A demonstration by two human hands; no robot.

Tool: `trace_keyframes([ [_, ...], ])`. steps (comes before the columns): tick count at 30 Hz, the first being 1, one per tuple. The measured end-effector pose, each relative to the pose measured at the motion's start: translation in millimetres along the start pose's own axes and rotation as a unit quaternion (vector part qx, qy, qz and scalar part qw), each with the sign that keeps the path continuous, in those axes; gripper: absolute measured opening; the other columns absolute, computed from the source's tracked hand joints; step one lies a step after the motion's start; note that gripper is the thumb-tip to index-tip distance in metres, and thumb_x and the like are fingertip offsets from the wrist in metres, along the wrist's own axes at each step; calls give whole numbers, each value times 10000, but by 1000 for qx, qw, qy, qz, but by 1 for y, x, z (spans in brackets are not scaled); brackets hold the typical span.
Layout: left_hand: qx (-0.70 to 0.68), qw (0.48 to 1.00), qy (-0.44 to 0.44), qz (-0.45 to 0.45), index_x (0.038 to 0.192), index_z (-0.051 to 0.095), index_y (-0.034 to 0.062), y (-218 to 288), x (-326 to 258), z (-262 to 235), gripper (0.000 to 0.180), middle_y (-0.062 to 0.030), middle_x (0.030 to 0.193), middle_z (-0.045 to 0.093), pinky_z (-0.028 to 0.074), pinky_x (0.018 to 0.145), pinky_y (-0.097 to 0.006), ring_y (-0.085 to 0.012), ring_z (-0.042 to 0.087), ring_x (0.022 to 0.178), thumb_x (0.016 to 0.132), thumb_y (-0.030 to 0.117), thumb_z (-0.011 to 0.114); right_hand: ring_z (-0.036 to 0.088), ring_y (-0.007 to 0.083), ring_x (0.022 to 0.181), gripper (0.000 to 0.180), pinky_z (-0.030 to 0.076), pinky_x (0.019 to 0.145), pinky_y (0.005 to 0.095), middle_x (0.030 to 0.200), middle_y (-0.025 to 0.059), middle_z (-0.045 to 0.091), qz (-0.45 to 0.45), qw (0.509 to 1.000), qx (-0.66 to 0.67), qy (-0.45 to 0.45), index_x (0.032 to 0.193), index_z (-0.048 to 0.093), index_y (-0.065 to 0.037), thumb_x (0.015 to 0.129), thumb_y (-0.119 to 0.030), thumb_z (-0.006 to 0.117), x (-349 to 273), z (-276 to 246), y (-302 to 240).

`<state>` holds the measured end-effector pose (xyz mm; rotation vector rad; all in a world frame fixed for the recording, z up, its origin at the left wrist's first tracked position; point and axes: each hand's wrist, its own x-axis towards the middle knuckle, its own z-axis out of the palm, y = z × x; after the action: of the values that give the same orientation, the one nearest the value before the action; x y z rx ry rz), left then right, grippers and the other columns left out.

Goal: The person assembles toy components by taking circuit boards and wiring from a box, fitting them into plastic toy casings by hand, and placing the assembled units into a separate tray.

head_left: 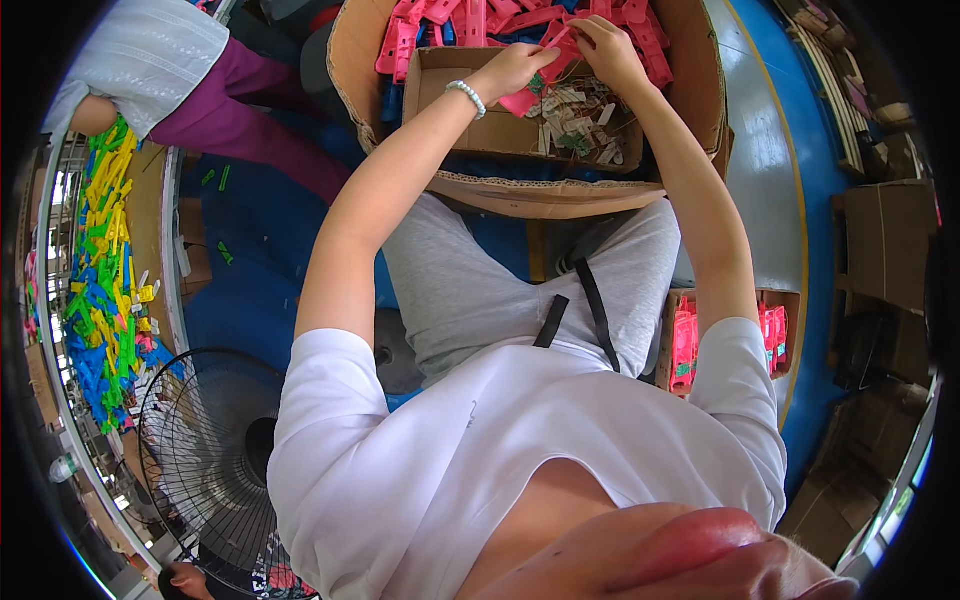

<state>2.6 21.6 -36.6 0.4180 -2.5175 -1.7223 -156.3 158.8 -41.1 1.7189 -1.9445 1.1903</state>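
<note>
My left hand (515, 68) and my right hand (605, 45) meet over a small cardboard box (470, 130) that rests inside a big cardboard box (352, 70). Between them they hold a pink plastic piece (553, 62); the left hand grips its lower end, the right hand pinches its upper end. A white bead bracelet (467, 97) sits on my left wrist. The small box holds several small white and green tags (580, 125). Many more pink plastic pieces (470, 22) fill the big box behind the small one.
A second person in a white top and purple trousers (215, 105) sits at the upper left. A tray of yellow, green and blue plastic parts (100, 280) runs along the left. A black floor fan (200, 450) stands at the lower left. A box of packed pink items (685, 350) sits by my right knee.
</note>
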Motion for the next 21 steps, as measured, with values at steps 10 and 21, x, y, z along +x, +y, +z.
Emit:
trace_keyframes([
  [10, 34, 998, 14, 48, 1091, 634, -6, -11, 3, 4, 483, -30, 824, 575, 415, 739, -292, -111, 487, 764, 990, 453, 521, 681, 205, 861, 265, 536, 773, 314, 970, 93, 676, 62, 990, 128, -3, 1148, 661, -62, 884, -79, 648, -9, 3, 7],
  [21, 306, 911, 166, 223, 1119, 607, 37, -12, 2, 3, 506, -147, 900, 668, 493, 758, -413, -326, 645, 858, 891, 488, 636, 607, 207, 1103, 377, 532, 963, 374, 1191, 131, 615, 299, 749, 589, -47, 1307, 554, 16, 937, -19, 492, -10, 0, 7],
])
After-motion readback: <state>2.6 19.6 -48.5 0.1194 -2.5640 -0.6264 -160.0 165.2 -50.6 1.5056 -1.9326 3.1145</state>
